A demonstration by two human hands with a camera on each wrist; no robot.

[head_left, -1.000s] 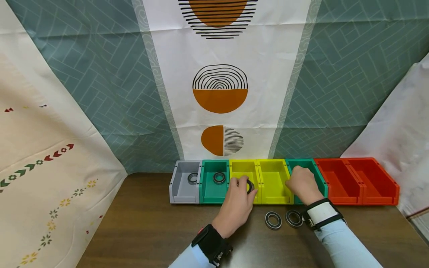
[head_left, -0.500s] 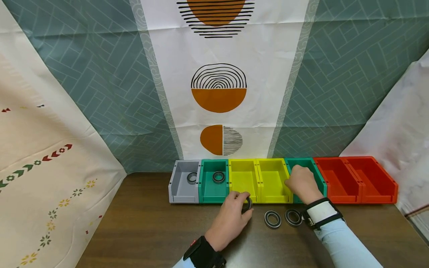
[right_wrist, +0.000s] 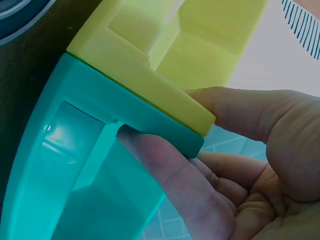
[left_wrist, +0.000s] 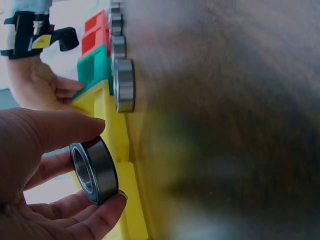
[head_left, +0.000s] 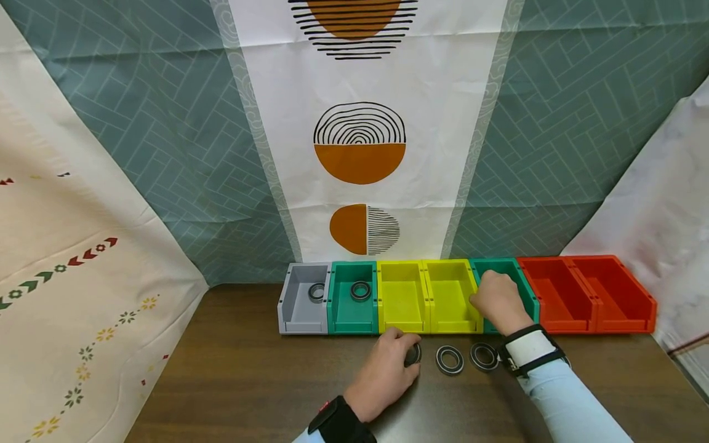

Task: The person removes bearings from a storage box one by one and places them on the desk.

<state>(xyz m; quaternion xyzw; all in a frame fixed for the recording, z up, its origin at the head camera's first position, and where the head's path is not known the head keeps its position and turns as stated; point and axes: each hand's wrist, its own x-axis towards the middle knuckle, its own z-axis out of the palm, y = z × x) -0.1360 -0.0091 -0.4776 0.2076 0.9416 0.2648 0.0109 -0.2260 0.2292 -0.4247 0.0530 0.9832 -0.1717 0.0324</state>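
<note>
My left hand pinches a ball bearing between thumb and fingers, in front of the left yellow bin. In the left wrist view this bearing is tilted and shows its shiny outer ring. My right hand grips the adjoining side walls of the right yellow bin and the green bin beside it. The right wrist view has the thumb on the yellow bin and a finger inside the green bin.
Two bearings lie on the table, one at centre and another by the right wrist; the left wrist view shows several in a row. The grey bin and left green bin each hold one bearing. Red bins stand at right.
The left hand has drawn the bearing out from over the left yellow bin, toward the person and down in front of the bins. The right hand keeps its grip on the bin walls.
</note>
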